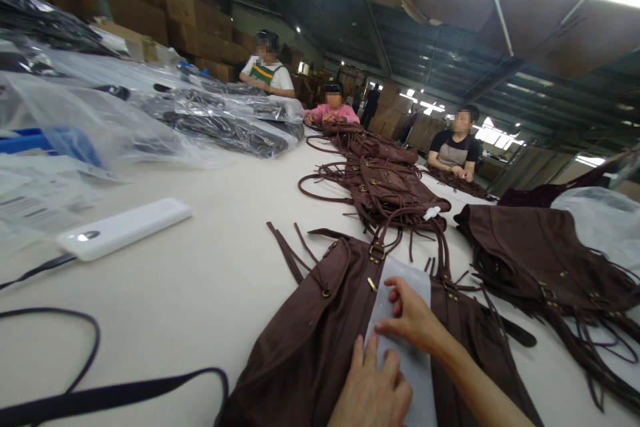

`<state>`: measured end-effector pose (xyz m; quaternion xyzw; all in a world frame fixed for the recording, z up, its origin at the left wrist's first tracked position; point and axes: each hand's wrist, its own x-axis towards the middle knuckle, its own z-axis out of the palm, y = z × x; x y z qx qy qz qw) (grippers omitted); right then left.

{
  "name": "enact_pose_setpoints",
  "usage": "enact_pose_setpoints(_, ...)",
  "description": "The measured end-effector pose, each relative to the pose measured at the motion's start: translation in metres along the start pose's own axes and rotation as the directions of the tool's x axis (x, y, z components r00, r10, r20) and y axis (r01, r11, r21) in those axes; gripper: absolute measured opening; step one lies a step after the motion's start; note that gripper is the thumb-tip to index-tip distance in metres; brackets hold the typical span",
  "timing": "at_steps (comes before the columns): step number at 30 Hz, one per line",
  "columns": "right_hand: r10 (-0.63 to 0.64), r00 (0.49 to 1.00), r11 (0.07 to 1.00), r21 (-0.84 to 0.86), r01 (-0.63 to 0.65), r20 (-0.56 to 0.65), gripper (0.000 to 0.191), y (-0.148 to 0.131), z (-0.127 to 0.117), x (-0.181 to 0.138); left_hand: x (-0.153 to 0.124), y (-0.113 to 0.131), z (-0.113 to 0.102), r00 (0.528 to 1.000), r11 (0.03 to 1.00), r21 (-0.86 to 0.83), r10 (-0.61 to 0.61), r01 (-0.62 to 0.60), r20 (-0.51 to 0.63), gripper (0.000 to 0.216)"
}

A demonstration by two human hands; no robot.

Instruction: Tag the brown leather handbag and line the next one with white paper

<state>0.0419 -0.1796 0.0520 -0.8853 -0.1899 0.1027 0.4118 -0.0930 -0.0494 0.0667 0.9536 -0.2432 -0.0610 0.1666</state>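
A dark brown leather bag with fringe and brass buckles lies flat on the table in front of me. A pale grey sheet of paper or foam lies along its middle. My left hand presses flat on the lower part of the sheet. My right hand rests on the sheet a little higher, fingers curled at its left edge. Neither hand grips anything that I can see.
More brown bags lie in a row up the table, another pile to the right. A white power bank with a cable, a black strap and plastic-wrapped bags sit left. Three people sit at the far end.
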Motion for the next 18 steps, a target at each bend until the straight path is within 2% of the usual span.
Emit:
enact_pose_setpoints(2,0.000,1.000,0.994,-0.106,-0.002,-0.016,0.070,-0.003,0.000,-0.001,-0.001,0.002,-0.006,0.999,1.000,-0.023,-0.013,0.014,0.035,0.051)
enact_pose_setpoints(6,0.001,0.999,0.987,-0.161,-0.007,-0.040,0.050,-0.006,0.006,0.004,-0.001,0.002,-0.009,0.999,1.000,-0.016,-0.020,0.021,0.047,0.050)
enact_pose_setpoints(10,-0.015,0.988,0.981,-0.192,-0.015,-0.153,0.018,-0.003,0.015,0.008,0.001,-0.003,0.003,1.000,0.998,0.058,-0.016,0.016,-0.003,0.042)
enact_pose_setpoints(12,-0.016,0.985,0.984,-0.179,-0.015,-0.171,0.021,-0.005,0.015,0.007,0.003,-0.008,0.014,0.998,0.993,0.114,-0.011,0.018,-0.058,0.030)
enact_pose_setpoints(14,-0.009,0.992,0.991,-0.132,-0.007,-0.122,0.028,-0.010,0.009,0.001,0.006,-0.015,0.025,0.994,0.985,0.174,0.001,0.017,-0.105,0.026)
enact_pose_setpoints(18,-0.109,0.994,0.990,-0.089,0.109,0.006,0.042,-0.020,-0.019,-0.038,0.015,-0.030,0.050,0.991,0.972,0.234,0.007,0.025,-0.137,0.023)
